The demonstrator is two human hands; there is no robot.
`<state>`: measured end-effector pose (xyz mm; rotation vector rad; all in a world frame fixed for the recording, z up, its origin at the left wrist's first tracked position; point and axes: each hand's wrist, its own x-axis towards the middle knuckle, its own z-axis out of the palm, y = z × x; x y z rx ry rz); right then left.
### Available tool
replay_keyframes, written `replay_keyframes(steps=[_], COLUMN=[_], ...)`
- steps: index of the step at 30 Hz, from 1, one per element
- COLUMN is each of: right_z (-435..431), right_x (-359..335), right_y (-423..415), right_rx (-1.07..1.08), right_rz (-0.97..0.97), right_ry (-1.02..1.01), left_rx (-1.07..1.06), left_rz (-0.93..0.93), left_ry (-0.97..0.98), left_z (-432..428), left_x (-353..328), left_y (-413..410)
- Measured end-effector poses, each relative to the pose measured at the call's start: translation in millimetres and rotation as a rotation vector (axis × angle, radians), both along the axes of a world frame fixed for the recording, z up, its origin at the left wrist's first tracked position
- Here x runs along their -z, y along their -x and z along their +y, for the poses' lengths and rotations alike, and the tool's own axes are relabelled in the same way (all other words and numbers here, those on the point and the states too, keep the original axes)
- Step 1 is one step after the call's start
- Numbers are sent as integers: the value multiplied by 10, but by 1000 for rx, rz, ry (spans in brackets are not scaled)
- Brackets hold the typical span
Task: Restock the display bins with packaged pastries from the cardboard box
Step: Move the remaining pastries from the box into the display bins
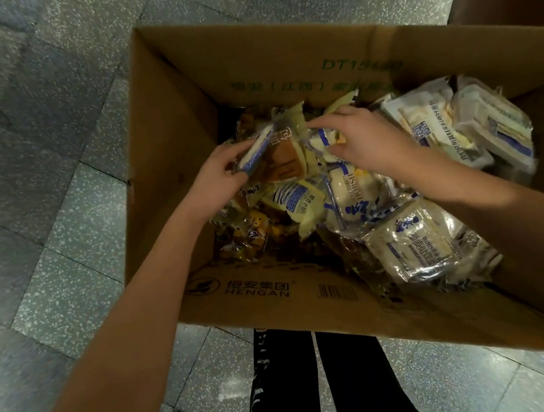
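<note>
Two hands in brown cardboard box (185, 114): left hand (224, 174) grips clear-wrapped brown pastry packet (284, 161); right hand (371, 143) pinches white-blue packet (322, 138) alongside.

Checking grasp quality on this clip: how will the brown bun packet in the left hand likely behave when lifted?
Probably light: the left hand holds the bun packet by one edge alone. Its glossy clear film looks crinkly, so likely floppy and slippery. The soft-looking bun would probably dent under a hard squeeze.
</note>
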<state>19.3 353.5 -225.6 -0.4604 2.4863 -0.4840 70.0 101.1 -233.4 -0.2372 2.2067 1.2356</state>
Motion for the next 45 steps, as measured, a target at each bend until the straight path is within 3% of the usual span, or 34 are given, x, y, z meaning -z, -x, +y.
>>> replay_keyframes(steps=[4, 7, 14, 23, 29, 36, 40, 45], right_z=[16, 87, 208, 304, 174, -42, -209, -350], right_x=[10, -26, -116, -225, -878, -1846, -2377, -2843], right_y=[46, 50, -36, -253, -371, -459, -467, -462], right_rx=[19, 165, 323, 476, 477, 472, 334, 218], right_rz=[27, 31, 56, 75, 53, 67, 109, 115], right_ry=[5, 112, 259, 417, 391, 589, 510, 551], left_rx=[71, 157, 32, 28, -90, -196, -216, -296], left_rz=[-24, -28, 19, 80, 95, 191, 222, 344], left_ry=[-11, 27, 177, -116, -152, -205, -235, -176], left_z=[45, 115, 277, 328, 133, -171, -351, -425], left_x=[122, 226, 304, 200, -447, -1462, -2027, -2673], left_y=[57, 139, 232, 177, 91, -125, -325, -653])
